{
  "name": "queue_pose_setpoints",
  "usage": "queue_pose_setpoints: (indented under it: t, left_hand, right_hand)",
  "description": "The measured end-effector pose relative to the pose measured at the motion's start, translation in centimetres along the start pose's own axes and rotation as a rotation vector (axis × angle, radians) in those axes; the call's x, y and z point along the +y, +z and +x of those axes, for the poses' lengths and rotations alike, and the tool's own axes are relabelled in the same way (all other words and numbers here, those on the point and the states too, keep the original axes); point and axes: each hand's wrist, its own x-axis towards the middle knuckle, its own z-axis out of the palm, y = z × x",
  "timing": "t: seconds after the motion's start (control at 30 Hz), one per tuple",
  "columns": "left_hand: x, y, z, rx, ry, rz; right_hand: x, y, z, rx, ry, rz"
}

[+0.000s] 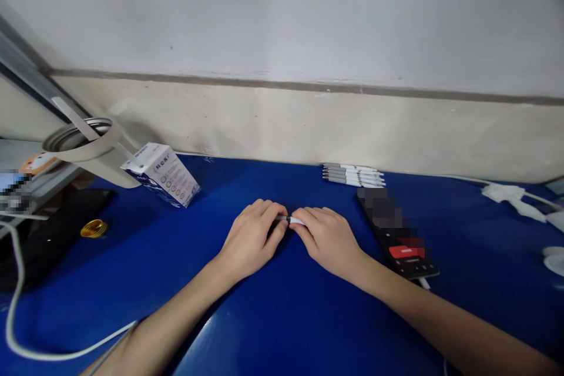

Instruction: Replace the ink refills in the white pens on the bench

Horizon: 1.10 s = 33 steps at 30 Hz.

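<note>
**White pen [296, 221] pinched between left hand [250, 239] and right hand [328, 241]**

Both hands are together, fingertips clamped on the pen's slim barrel above the blue table [273, 317]. It should handle light, stiff and slightly slippery, best held by the barrel. Beyond lie about five matching pens [352, 175], with one phone [396, 241] just beside them.

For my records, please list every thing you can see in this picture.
blue tabletop: one, blue, under everything
wall: one, grey and cream, behind
pens: about five, white and grey, back middle
white pen: one, white, between the hands
smartphone: one, black, right of the hands
carton: one, white and blue, back left, tilted
tumbler: one, beige, back left, tilted
coil: one, gold, left
flat object: one, black, far left
white cable: one, white, left front
right cable: one, white, far right
left hand: one, on the pen's left end
right hand: one, on the pen's right end
</note>
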Motion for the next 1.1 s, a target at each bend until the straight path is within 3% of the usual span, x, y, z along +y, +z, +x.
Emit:
queue_pose_setpoints:
  t: [0.17, 0.37, 0.7, 0.97, 1.1]
  left_hand:
    - [-0.2, 0.1, 0.1, 0.067, -0.015, -0.007]
    - [-0.5, -0.1, 0.1, 0.213, -0.089, -0.168]
    - [-0.7, -0.2, 0.2, 0.236, -0.072, -0.304]
    - [-1.8, 0.3, 0.6, 0.504, -0.32, -0.529]
    - [-2.1, 0.4, 0.6, 0.613, -0.364, -0.589]
  right_hand:
    - [0.0, 0.0, -0.1, -0.007, 0.011, 0.011]
    - [0.2, 0.1, -0.2, 0.064, 0.037, 0.113]
    - [0.1, 0.0, -0.2, 0.07, 0.074, 0.129]
    - [0.0, -0.3, -0.1, 0.08, 0.127, 0.211]
    - [0.1, -0.3, -0.1, 0.094, 0.133, 0.225]
